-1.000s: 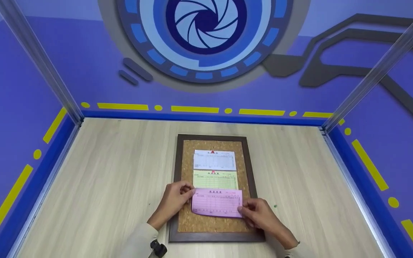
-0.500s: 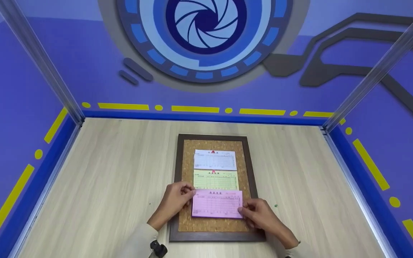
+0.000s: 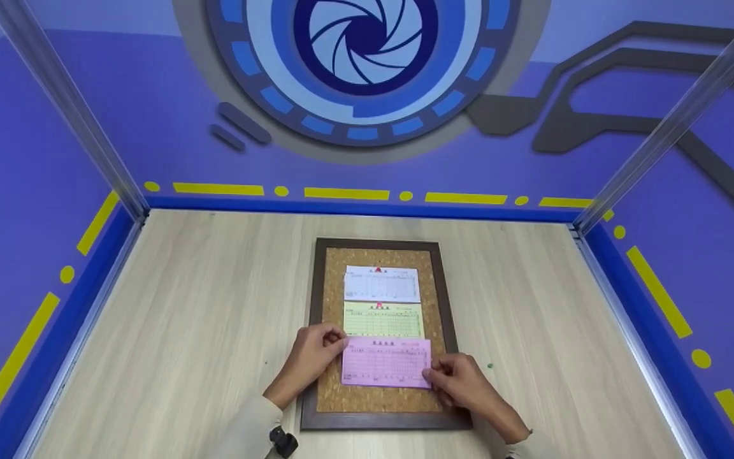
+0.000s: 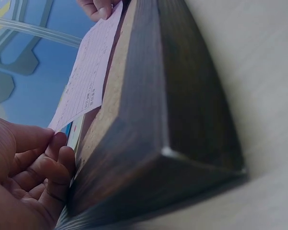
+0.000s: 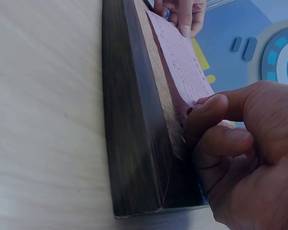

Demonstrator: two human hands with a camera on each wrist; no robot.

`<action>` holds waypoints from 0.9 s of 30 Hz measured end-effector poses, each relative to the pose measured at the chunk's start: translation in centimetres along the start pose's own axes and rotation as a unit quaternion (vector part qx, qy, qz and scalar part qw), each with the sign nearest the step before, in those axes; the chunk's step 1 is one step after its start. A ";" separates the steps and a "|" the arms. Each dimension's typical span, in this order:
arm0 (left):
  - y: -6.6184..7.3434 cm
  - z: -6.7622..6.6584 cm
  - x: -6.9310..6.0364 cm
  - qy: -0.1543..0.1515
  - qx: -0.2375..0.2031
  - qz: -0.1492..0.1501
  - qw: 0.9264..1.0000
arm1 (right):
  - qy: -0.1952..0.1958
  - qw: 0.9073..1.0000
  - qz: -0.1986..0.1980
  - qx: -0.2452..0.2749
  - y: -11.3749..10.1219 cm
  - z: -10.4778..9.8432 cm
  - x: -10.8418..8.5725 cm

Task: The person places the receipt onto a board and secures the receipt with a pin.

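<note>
A pink printed form (image 3: 385,363) lies over the lower part of a framed cork board (image 3: 373,401), raised off the cork in both wrist views. My left hand (image 3: 316,350) pinches its upper left corner between thumb and finger. Its right edge, low down, is pinched by my right hand (image 3: 462,380). In the right wrist view a small dark red thing (image 5: 189,110) shows at the right fingertips; its kind is unclear. Above the pink form are a yellow-green form (image 3: 383,320) and a white form (image 3: 381,285), each with a red pin at its top edge.
The board's dark wooden frame (image 3: 386,421) stands up thickly from the pale wood table (image 3: 214,306). A tiny green bit (image 3: 490,366) lies right of the board. Blue walls (image 3: 367,172) with metal corner posts close in the back and sides.
The pink form's lower edge, bowed at its left corner a second ago, now looks straighter and flatter. Both hands have kept nearly the same place and grip.
</note>
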State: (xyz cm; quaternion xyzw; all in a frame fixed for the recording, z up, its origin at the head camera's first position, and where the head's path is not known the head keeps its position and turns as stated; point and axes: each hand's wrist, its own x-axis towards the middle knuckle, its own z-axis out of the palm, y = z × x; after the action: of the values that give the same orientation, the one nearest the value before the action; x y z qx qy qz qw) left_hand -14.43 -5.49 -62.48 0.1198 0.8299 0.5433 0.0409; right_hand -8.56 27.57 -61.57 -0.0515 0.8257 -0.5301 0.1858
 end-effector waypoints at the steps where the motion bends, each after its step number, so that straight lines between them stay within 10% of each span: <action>1: 0.0 0.0 0.0 0.000 0.003 0.004 1.000 | 0.001 1.000 -0.001 -0.006 0.0 0.0 0.0; 27: -0.5 0.4 -0.1 0.015 0.115 0.068 0.991 | 0.023 0.997 0.009 -0.072 -0.3 0.4 0.2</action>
State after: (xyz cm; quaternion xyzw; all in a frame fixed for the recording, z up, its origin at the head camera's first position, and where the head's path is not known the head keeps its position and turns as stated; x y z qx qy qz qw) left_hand -14.34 -5.34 -63.07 0.1715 0.8773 0.4476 -0.0229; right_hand -8.61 27.05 -61.48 -0.0448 0.8660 -0.4690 0.1674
